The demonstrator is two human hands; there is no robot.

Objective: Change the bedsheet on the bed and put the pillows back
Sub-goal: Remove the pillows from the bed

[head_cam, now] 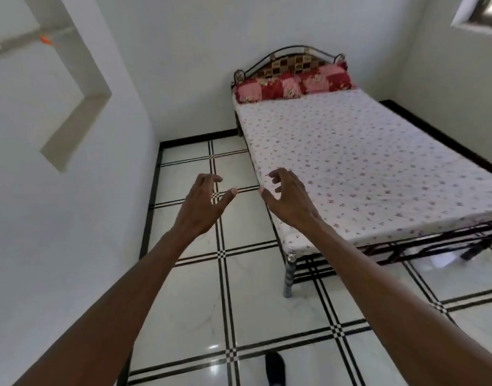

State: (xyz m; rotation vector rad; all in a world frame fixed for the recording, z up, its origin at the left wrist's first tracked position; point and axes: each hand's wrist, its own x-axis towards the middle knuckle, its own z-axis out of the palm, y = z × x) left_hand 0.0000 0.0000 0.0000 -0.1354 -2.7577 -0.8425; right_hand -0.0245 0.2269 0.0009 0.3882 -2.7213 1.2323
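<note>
A metal-framed bed (288, 277) stands at the right, covered by a white bedsheet (364, 168) with small purple flowers. Two red and pink patchwork pillows, one on the left (267, 89) and one on the right (327, 79), lie against the curved headboard (289, 62). Both my arms reach forward in mid-air. My left hand (203, 204) hangs over the floor beside the bed, fingers loosely curled and holding nothing. My right hand (288, 196) hovers near the bed's left edge, fingers also loosely curled and empty.
White floor tiles (189, 302) with black grid lines lie between the bed and the left wall (72, 218). That wall has a recessed niche (80, 107). A window (481, 12) sits at the top right. A dark foot (275, 369) shows at the bottom.
</note>
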